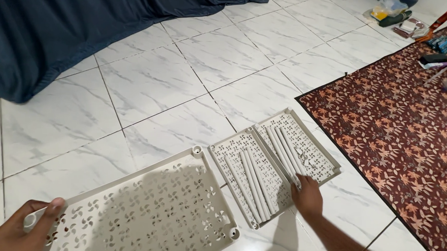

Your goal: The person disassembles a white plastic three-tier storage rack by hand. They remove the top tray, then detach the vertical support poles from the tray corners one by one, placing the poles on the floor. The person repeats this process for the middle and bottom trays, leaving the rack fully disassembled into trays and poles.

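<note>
Beige plastic rack parts all over the tiled floor (pixel 152 83), nothing joined yet by the look of it. Left hand (pixel 19 231) grips the big shelf panel (pixel 142 212) by its corner at 8 o'clock. Right hand (pixel 307 197) rests loosely curled on the tubes (pixel 284 155) lying on two smaller panels (pixel 269 163) at 5 o'clock. Patterned mat (pixel 397 134) off at 3.

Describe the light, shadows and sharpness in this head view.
Head view: even, soft light; a broad shadow falls across the near tray; faint sheen on the floor tiles; both hands, left and right, look sharp, while the far clutter is small and less clear.
</note>
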